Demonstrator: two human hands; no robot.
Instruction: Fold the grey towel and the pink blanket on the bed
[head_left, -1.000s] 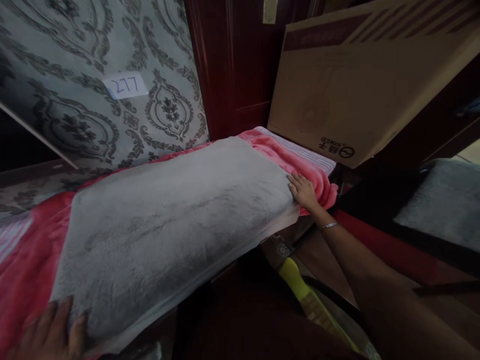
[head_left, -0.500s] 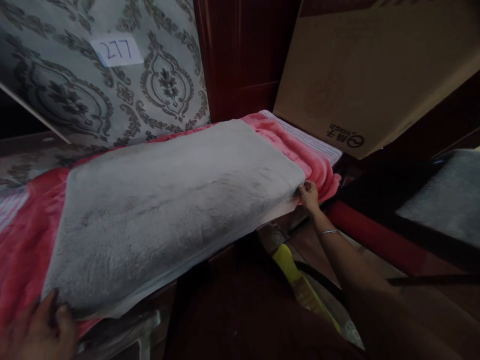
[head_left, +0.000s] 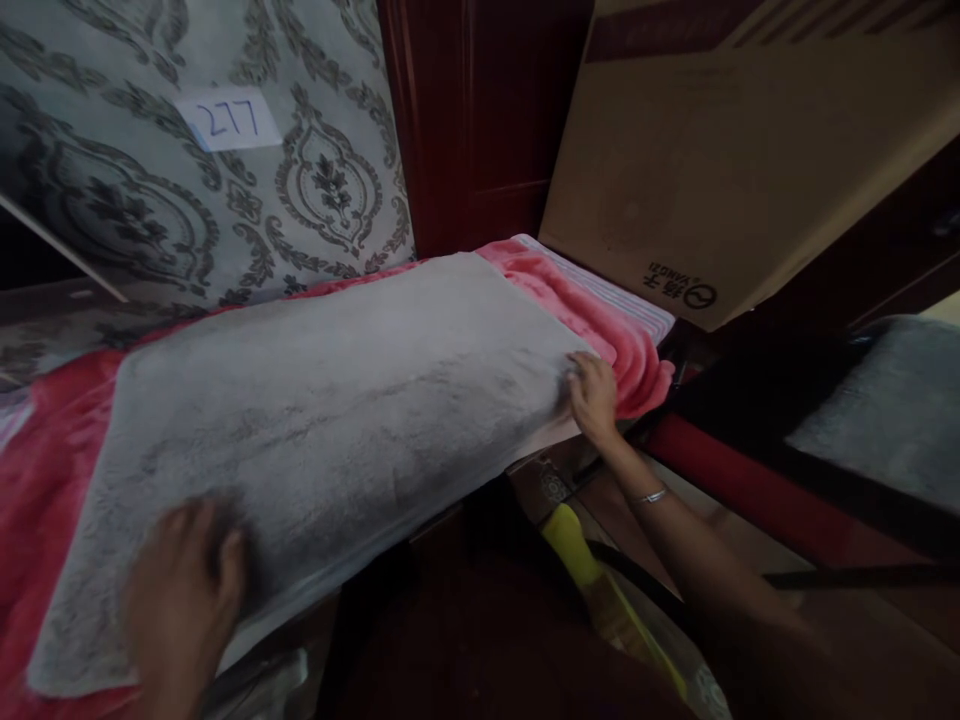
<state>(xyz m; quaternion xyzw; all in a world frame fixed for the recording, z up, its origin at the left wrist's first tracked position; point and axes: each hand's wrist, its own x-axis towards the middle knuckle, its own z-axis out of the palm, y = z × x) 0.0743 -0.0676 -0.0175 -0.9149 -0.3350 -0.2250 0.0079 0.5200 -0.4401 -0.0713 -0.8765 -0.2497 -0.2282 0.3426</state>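
The grey mat (head_left: 337,400) lies over a pink blanket (head_left: 626,345), left of the box (head_left: 712,150). The left hand (head_left: 184,590) (blurred) rests flat and open on the end farthest from the box. The right hand (head_left: 592,395) curls on the corner nearest it; I cannot tell whether it grips.

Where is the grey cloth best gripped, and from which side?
Probably at its two short ends, along the near edge. The grey cloth lies flat and long across the pink blanket, and its near edge seems to overhang, so it can be pinched from the near side. The right hand sits at its right corner, the left hand on its left end.
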